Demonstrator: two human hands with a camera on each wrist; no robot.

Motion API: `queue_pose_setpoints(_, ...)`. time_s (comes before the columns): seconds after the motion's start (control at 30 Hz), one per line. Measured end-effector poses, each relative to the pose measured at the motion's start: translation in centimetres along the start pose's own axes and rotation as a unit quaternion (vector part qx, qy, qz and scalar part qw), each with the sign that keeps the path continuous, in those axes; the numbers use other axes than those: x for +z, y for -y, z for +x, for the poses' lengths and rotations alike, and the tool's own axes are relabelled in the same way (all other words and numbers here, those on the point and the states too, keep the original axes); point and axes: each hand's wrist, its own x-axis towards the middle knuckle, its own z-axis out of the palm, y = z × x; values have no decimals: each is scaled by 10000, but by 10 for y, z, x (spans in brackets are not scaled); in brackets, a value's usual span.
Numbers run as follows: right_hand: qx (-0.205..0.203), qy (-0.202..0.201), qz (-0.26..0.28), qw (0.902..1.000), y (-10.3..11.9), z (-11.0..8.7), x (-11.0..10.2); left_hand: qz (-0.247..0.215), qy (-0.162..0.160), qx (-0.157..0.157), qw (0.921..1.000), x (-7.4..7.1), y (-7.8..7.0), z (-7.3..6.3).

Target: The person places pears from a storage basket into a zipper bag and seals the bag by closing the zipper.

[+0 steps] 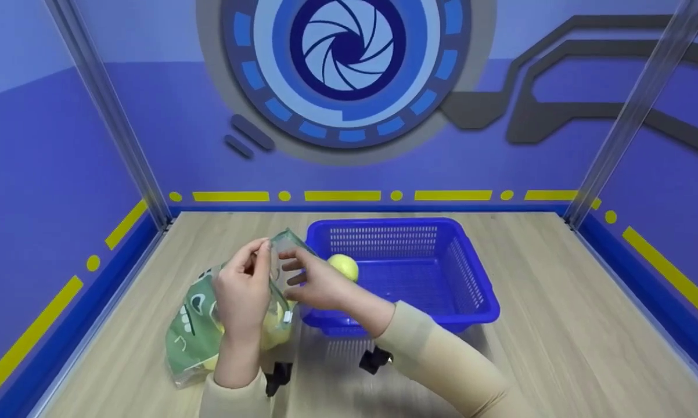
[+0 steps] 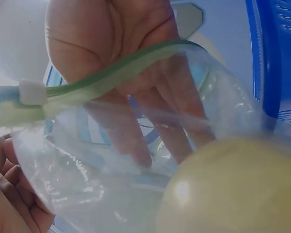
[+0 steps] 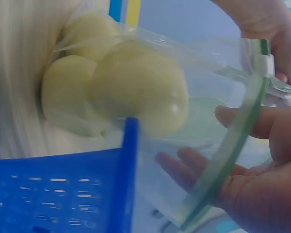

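A zip bag (image 1: 195,334), green with a printed cartoon face and clear on one side, stands on the table at the left. My left hand (image 1: 241,299) pinches its top edge between thumb and fingers. My right hand (image 1: 326,284) is at the bag's mouth, fingers spread and loosely bent; in the right wrist view the fingertips (image 3: 177,167) show through the clear film. A white slider (image 3: 266,65) sits at one end of the green zip strip (image 3: 228,150). Several pale yellow round fruits (image 3: 140,87) lie inside the bag, their kind unclear.
Right of the bag stands a blue plastic basket (image 1: 471,317) with slotted walls. One pale yellow fruit (image 1: 344,267) is at its left side, partly behind my right hand. Blue panels (image 1: 151,133) enclose the wooden table (image 1: 558,325) at the back and sides.
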Motion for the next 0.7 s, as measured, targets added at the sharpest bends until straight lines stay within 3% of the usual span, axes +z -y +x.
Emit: queue_pose_setpoints(0.7,111,-192,-158,9996,-1,-6,-33,-59,131,-220,9997,1,-1,-1)
